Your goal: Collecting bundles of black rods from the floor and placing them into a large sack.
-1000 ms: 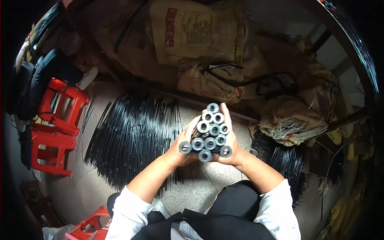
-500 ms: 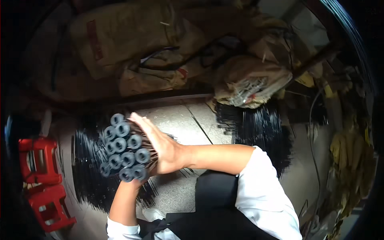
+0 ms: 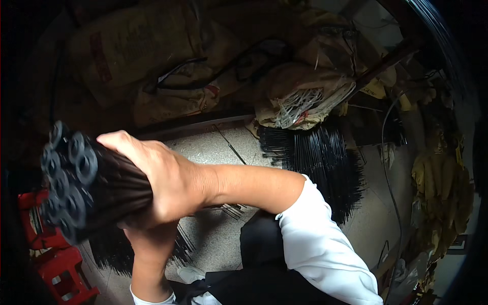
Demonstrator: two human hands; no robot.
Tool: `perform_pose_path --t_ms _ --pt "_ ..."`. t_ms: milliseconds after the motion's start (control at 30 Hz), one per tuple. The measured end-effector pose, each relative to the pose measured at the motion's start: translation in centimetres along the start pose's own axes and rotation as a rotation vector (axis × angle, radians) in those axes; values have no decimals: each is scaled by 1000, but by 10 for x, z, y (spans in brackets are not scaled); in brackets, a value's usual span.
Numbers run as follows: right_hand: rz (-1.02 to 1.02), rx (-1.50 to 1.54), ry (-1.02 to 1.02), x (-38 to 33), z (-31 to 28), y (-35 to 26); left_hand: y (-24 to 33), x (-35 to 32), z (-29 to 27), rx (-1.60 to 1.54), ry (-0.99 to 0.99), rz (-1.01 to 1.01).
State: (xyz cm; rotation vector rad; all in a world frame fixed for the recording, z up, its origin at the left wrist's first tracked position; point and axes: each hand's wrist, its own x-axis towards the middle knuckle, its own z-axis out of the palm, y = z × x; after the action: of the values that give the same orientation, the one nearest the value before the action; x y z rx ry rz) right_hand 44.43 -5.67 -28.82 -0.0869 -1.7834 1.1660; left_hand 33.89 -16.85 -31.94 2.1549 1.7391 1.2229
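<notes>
At left of the head view, a bundle of black tubes (image 3: 76, 183) is held up off the floor, open tube ends pointing toward the left rim. Right hand (image 3: 162, 178) lies over the top of the bundle, fingers wrapped across and clenched on the tubes; bundle sticks out leftward past the knuckles. Left hand (image 3: 147, 239) sits underneath, mostly hidden by the right hand and tubes; it touches the bundle but its finger grip cannot be told. Below left, red plastic stools (image 3: 56, 259) stand on the floor. Loose black rods (image 3: 320, 157) lie fanned on the speckled floor (image 3: 213, 152) at centre right. Tan sacks (image 3: 147, 61) are piled behind.
</notes>
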Motion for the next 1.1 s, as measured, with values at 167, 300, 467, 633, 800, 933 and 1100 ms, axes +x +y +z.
perform_pose_path --t_ms 167,300,467,633,800,933,1100 --pt "99 -68 -26 21 -19 -31 40 31 -16 -188 -99 -311" --pt "282 -254 -66 35 -61 -52 59 61 -20 -108 -346 -243" --pt "629 -354 -170 37 -112 -74 80 84 29 -491 -263 -194" --pt "870 -474 -325 -21 -156 -50 79 41 130 -688 -440 -680" --pt "1153 -560 -546 -118 -194 -1 79 -15 252 -1256 -793 -891" --pt "1286 -763 -705 -229 -235 17 106 -8 305 -934 -1374 -798" --pt "1190 -863 -857 -362 -248 49 38 -97 356 -917 -1579 -582"
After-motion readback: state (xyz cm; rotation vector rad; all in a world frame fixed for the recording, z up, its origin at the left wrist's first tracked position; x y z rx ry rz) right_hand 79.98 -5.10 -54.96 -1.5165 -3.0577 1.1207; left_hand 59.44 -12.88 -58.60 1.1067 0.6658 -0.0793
